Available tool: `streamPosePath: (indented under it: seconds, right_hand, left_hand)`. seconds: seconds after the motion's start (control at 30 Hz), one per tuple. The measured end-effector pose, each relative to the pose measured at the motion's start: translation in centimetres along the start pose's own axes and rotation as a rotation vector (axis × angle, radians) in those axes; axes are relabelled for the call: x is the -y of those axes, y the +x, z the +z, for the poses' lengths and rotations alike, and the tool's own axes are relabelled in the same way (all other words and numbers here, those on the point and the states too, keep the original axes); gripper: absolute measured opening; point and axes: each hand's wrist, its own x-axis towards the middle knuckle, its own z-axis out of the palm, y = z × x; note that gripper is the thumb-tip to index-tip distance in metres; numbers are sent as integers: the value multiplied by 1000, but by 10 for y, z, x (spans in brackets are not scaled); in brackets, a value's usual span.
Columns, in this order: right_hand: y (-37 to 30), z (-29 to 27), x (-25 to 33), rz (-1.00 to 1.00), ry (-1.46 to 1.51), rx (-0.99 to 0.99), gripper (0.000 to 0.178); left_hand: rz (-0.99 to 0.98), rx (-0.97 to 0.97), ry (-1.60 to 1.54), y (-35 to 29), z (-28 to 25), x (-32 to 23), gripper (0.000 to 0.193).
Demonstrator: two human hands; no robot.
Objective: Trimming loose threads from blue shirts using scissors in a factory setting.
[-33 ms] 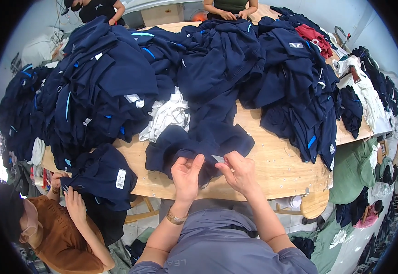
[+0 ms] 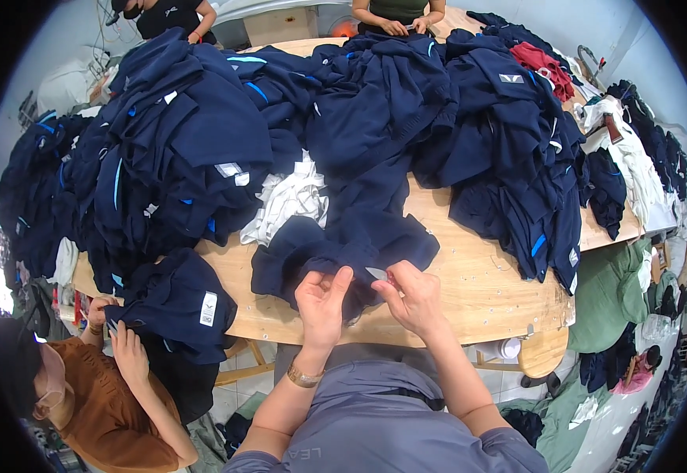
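In front of me a navy garment (image 2: pixel 359 236) lies gathered over the near part of the table, its edge up at my hands. My left hand (image 2: pixel 321 303) pinches the cloth near that edge between thumb and fingers. My right hand (image 2: pixel 413 296) is closed round small thread snips (image 2: pixel 377 273), and their pointed silver blades aim left, toward my left hand. A small gap separates the blade tips from my left thumb. Most of the snips is hidden inside my right fingers.
Large navy garment heaps (image 2: pixel 178 134) cover the wooden table (image 2: pixel 493 256). White labels or strips (image 2: pixel 292 201) lie bunched beyond my left hand. At left a co-worker in a brown shirt (image 2: pixel 115 402) handles a navy garment. Two people stand across the table. A wooden stool (image 2: pixel 546 352) stands at right.
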Motion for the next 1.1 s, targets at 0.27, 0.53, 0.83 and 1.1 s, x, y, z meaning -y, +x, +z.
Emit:
streamPosePath:
  seconds: [0.27, 0.53, 0.83, 1.1]
  right_hand:
    - [6, 1, 9, 9, -25, 15, 32]
    - [5, 4, 8, 14, -3, 9, 29]
    - [-3, 14, 4, 414, 575, -37, 26]
    - [12, 17, 14, 420, 801, -3, 18]
  left_hand:
    - [0, 5, -20, -3, 5, -4, 8]
    - [4, 35, -24, -3, 1, -3, 7]
    - [-184, 89, -308, 3, 4, -7, 16]
    - [-87, 170, -211, 2, -11, 13, 23]
